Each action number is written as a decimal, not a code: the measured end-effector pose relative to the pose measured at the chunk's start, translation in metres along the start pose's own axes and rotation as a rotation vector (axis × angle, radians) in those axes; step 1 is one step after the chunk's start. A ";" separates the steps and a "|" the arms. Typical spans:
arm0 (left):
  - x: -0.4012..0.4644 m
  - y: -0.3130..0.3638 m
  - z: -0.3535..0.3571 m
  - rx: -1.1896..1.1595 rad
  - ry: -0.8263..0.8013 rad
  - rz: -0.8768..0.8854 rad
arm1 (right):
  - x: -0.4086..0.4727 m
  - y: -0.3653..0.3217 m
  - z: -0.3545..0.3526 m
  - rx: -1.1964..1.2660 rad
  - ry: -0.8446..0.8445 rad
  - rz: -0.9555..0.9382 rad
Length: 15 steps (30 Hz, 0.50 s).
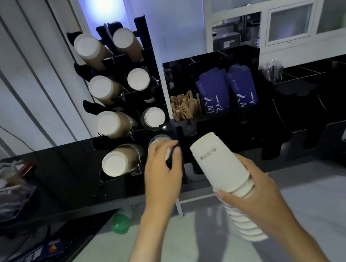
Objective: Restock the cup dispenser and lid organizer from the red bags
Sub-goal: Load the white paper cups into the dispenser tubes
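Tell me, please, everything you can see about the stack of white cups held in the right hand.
The stack of white cups is a nested column of plain paper-looking cups, bottoms pointing up and away toward the black cup dispenser, rolled rims showing as rings toward the lower end. It tilts, its top leaning left. A small printed label sits near the top cup's base. The right hand grips it around the middle; nothing else touches it.
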<state>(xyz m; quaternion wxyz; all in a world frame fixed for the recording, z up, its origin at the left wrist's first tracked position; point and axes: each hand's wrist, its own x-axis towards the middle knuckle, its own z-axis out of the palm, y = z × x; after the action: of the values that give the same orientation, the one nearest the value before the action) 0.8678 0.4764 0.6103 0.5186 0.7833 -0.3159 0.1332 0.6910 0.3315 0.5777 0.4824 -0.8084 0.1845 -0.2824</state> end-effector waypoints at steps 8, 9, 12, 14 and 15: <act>-0.073 0.055 0.019 -0.905 -0.138 -0.576 | -0.016 -0.024 0.027 -0.111 -0.149 -0.111; -0.075 0.054 0.018 -0.962 -0.102 -0.623 | -0.017 -0.023 0.024 -0.117 -0.207 -0.119; -0.079 0.050 0.012 -1.072 -0.065 -0.700 | -0.021 -0.020 0.015 -0.097 -0.309 -0.089; -0.083 0.051 0.011 -1.086 -0.036 -0.707 | -0.021 -0.019 0.010 -0.063 -0.341 -0.006; -0.086 0.053 0.012 -1.083 -0.026 -0.710 | -0.022 -0.019 0.008 -0.042 -0.353 0.027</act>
<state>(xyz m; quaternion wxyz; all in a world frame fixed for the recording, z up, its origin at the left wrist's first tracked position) 0.7673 0.4829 0.5975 0.8489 0.4692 -0.0666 -0.2342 0.6795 0.3586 0.5852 0.4941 -0.8528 0.1137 -0.1255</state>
